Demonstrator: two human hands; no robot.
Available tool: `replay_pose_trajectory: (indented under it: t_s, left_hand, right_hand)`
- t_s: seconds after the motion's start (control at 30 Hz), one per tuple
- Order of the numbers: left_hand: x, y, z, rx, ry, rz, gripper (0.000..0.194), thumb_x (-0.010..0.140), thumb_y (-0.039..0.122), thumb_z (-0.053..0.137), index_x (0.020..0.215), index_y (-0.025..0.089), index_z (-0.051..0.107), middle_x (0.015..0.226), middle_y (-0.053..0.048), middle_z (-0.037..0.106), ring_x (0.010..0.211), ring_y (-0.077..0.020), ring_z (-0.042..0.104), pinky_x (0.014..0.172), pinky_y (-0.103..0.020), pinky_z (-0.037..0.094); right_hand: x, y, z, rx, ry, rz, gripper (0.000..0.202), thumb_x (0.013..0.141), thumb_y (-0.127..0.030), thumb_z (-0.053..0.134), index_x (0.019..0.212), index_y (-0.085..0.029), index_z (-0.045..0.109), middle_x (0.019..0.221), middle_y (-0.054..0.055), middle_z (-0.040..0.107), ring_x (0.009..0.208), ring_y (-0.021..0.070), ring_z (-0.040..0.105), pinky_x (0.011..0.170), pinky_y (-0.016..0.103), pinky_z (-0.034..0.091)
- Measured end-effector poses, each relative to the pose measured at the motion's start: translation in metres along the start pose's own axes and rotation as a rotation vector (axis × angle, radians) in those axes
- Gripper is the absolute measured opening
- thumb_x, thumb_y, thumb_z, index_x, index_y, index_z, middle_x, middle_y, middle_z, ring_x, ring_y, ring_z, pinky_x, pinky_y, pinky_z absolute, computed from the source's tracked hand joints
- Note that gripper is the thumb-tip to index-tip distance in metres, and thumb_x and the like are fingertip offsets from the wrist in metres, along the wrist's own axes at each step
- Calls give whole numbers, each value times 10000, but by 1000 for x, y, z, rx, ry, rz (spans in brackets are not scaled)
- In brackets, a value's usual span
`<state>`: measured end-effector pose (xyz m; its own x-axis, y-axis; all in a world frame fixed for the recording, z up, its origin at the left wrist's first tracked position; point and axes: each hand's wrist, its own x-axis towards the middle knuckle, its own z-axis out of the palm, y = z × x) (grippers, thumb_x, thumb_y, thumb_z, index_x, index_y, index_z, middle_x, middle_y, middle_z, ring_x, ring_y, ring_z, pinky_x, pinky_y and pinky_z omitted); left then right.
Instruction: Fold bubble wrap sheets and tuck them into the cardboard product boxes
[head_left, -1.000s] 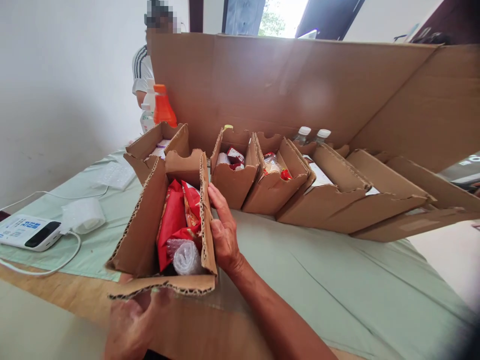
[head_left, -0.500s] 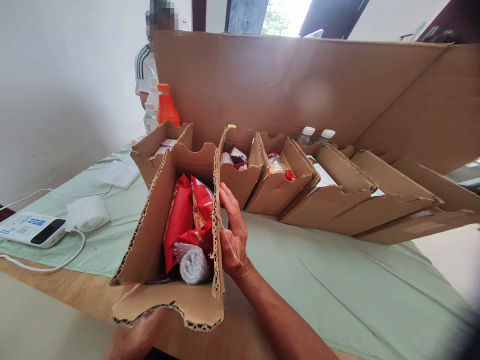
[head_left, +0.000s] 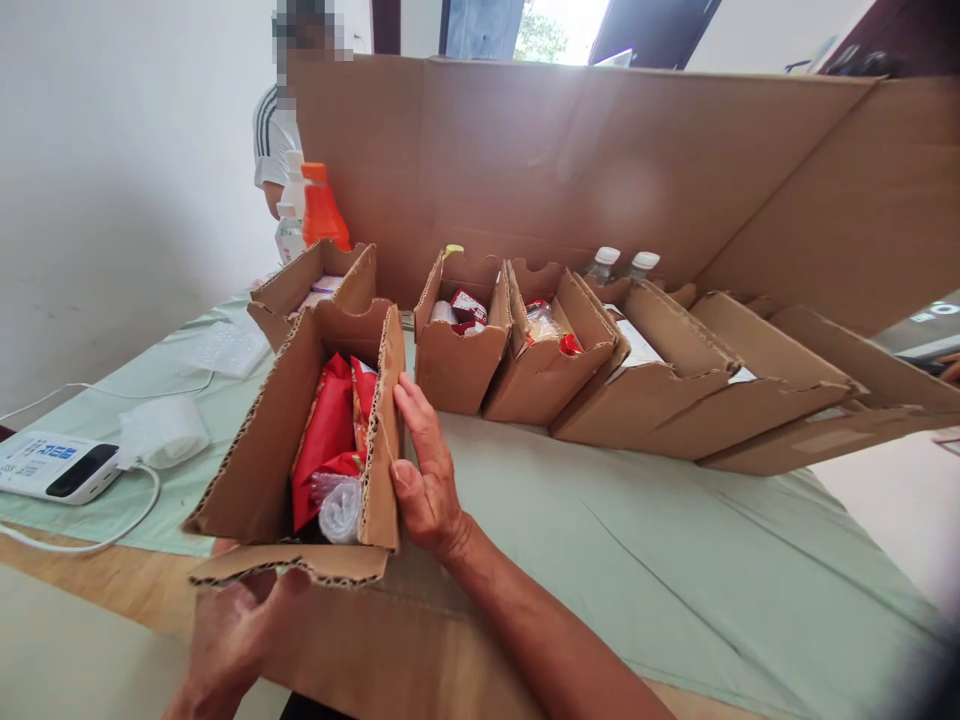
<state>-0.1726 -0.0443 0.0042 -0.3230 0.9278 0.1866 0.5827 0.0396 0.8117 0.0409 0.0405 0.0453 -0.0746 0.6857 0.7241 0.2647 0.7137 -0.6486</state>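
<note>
An open-topped cardboard box (head_left: 259, 455) is between my two hands at the near left of the table. Inside it lie red packets (head_left: 326, 430) and a roll of bubble wrap (head_left: 341, 512). My right hand (head_left: 429, 470) presses against the box's right side, thumb and fingers spread along the cardboard. At the near end, my left hand (head_left: 244, 620) holds the box from below, its fingers partly hidden by the front flap.
More cardboard boxes (head_left: 551, 385) stand in a row before a tall cardboard panel (head_left: 525, 160). A power bank (head_left: 64, 468) with a white cable, bubble wrap (head_left: 165, 430) and an orange bottle (head_left: 324, 210) are at the left. A person (head_left: 274, 140) is behind.
The held box has moved left and tilted somewhat, with both hands moving along with it. More of my left hand shows below the front flap.
</note>
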Motion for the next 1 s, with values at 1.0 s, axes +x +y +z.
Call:
replay_pose_trajectory:
  t_s: [1.0]
  left_hand:
    - [55,36,11,-395,-127,-97,241,527,369,702,665,250,543,537,26,605,496,-192,590,452,-284,488]
  right_hand:
    - [3,-1,-2,-91,-34,79,598,1068,-545,355,1636,-388,253,1727,7,233,1590,292,221,1286,596,221]
